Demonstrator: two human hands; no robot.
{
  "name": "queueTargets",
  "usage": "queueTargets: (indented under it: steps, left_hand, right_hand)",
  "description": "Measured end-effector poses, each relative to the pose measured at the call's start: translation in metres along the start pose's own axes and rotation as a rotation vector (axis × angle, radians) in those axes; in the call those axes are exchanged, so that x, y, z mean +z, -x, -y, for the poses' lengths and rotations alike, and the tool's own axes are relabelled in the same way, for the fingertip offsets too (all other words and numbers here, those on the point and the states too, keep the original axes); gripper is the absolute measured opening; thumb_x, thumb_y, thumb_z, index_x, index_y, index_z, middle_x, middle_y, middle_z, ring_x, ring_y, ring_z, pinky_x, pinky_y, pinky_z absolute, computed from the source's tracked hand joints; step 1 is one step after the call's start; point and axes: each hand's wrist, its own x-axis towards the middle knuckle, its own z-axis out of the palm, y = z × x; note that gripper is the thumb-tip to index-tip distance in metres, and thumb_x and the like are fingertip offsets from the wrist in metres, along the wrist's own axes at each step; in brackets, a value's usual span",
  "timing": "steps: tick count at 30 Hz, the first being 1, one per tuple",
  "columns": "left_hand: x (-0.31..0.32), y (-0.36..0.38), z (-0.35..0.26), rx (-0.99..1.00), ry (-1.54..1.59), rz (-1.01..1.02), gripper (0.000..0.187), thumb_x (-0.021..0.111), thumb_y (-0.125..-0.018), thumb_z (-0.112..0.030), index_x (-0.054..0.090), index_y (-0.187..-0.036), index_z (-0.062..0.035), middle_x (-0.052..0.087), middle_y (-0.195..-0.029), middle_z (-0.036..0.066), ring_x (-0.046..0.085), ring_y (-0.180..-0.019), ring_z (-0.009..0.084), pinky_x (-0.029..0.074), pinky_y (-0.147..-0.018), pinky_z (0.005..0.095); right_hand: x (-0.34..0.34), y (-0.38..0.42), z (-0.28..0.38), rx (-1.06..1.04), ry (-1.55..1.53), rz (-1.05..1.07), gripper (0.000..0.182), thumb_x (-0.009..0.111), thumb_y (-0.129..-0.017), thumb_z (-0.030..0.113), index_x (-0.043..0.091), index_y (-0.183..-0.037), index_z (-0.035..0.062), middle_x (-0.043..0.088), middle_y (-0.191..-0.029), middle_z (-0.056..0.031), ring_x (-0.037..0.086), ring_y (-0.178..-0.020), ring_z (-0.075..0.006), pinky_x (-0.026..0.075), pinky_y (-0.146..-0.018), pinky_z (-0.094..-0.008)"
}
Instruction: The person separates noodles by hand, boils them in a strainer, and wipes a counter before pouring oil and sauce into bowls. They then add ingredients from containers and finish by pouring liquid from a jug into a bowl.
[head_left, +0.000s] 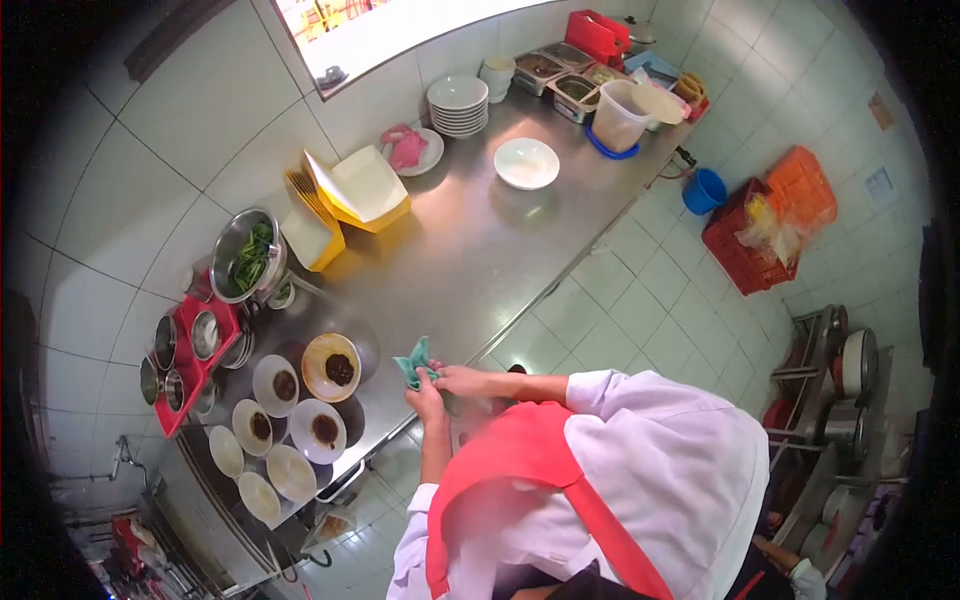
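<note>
Near the front edge of the steel counter (460, 270), my two hands meet around a crumpled green cloth (413, 365). My left hand (426, 397) is closed on its lower side. From the right, my right hand (456, 381) grips the same cloth, its fingers partly hidden. To the left stands a larger bowl with a yellowish rim (312, 352), dark sauce inside. Beside it are several white bowls; the bowl nearest the counter edge (338, 447) and the bowl behind it (262, 375) hold dark sauce too.
A steel bowl of green vegetables (232, 285) and a red tray (222, 325) stand at left. Along the wall are yellow-and-white containers (375, 212), a plate with pink cloth (432, 158) and stacked plates (458, 95). One white bowl (527, 182) sits alone. Another person's sleeve (806, 580) shows lower right.
</note>
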Motion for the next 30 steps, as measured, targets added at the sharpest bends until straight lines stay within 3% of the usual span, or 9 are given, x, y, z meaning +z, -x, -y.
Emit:
queueTargets:
  steps: [1,3,10,13,16,20,21,26,30]
  left_hand:
    - [-0.004,-0.003,0.006,-0.010,-0.006,0.004,0.035,0.056,-0.092,-0.028,0.057,-0.105,0.0044,0.064,-0.093,0.013,0.063,-0.080,0.0207,0.051,-0.071,0.0341]
    - [-0.002,-0.016,0.015,-0.074,0.007,-0.149,0.038,0.055,-0.092,-0.030,0.056,-0.100,0.0065,0.064,-0.088,0.015,0.064,-0.071,0.0222,0.052,-0.063,0.0352]
    - [0.064,-0.039,-0.048,0.052,-0.404,-0.420,0.052,0.045,-0.095,-0.041,0.056,-0.086,0.0089,0.061,-0.072,0.015,0.062,-0.060,0.0215,0.051,-0.054,0.0333]
    - [0.078,-0.060,-0.041,0.081,-0.301,-0.588,0.057,0.046,-0.093,-0.046,0.056,-0.085,0.0091,0.061,-0.075,0.019,0.061,-0.064,0.0254,0.050,-0.060,0.0370]
    - [0.083,-0.095,-0.030,0.548,-0.928,-0.694,0.045,0.062,-0.082,-0.028,0.052,-0.105,0.0085,0.058,-0.099,0.028,0.056,-0.092,0.0398,0.043,-0.084,0.0478]
    - [0.118,-0.094,-0.001,0.488,-1.391,-0.867,0.070,0.065,-0.074,-0.021,0.033,-0.133,0.0003,0.038,-0.130,0.029,0.036,-0.119,0.0463,0.032,-0.099,0.0501]
    - [0.131,-0.088,0.005,0.435,-1.386,-0.791,0.067,0.063,-0.075,-0.021,0.036,-0.132,0.0006,0.036,-0.132,0.031,0.035,-0.122,0.0461,0.029,-0.102,0.0508]
    - [0.214,-0.074,0.049,0.450,-1.604,-0.527,0.065,0.062,-0.076,-0.022,0.038,-0.131,0.0009,0.032,-0.136,0.031,0.030,-0.126,0.0462,0.024,-0.105,0.0513]
    - [0.265,-0.060,0.051,0.344,-1.503,-0.534,0.064,0.062,-0.076,-0.024,0.039,-0.131,0.0007,0.030,-0.137,0.031,0.025,-0.129,0.0459,0.022,-0.106,0.0509]
  right_hand:
    - [-0.007,0.004,0.013,0.010,-0.004,-0.005,0.051,0.043,-0.090,0.038,0.057,-0.105,-0.0086,0.060,-0.096,-0.0304,0.060,-0.094,-0.0392,0.045,-0.083,-0.0444]
    - [-0.047,0.001,0.070,0.150,0.290,0.346,0.039,0.045,-0.090,0.031,0.059,-0.100,-0.0040,0.061,-0.095,-0.0263,0.060,-0.088,-0.0418,0.045,-0.076,-0.0469]
    - [-0.097,-0.017,0.069,0.074,0.170,0.345,0.041,0.046,-0.088,0.029,0.057,-0.113,-0.0021,0.059,-0.103,-0.0277,0.058,-0.093,-0.0422,0.045,-0.081,-0.0464]
    - [-0.159,-0.030,0.035,0.000,0.169,0.592,0.043,0.049,-0.086,0.029,0.056,-0.117,0.0003,0.060,-0.110,-0.0236,0.057,-0.102,-0.0361,0.044,-0.088,-0.0423]
    - [-0.277,-0.065,0.014,0.039,0.062,0.800,0.042,0.052,-0.089,0.027,0.054,-0.120,0.0003,0.063,-0.106,-0.0171,0.063,-0.085,-0.0249,0.049,-0.080,-0.0381]
    - [-0.471,-0.071,0.032,0.006,0.066,0.381,0.038,0.053,-0.088,0.028,0.057,-0.115,0.0008,0.063,-0.107,-0.0146,0.059,-0.097,-0.0251,0.045,-0.087,-0.0349]
    - [-0.516,-0.076,0.037,0.066,0.070,0.315,0.035,0.055,-0.088,0.026,0.060,-0.110,-0.0001,0.064,-0.103,-0.0140,0.059,-0.095,-0.0221,0.045,-0.086,-0.0340]
    - [-0.752,-0.141,-0.010,-0.349,0.276,-0.374,0.020,0.063,-0.081,0.016,0.064,-0.095,0.0022,0.063,-0.090,-0.0071,0.059,-0.086,-0.0165,0.047,-0.077,-0.0299]
    - [-0.910,-0.199,-0.073,-0.163,0.342,-0.948,0.021,0.065,-0.079,0.020,0.066,-0.093,0.0031,0.068,-0.086,-0.0113,0.066,-0.080,-0.0206,0.051,-0.073,-0.0318]
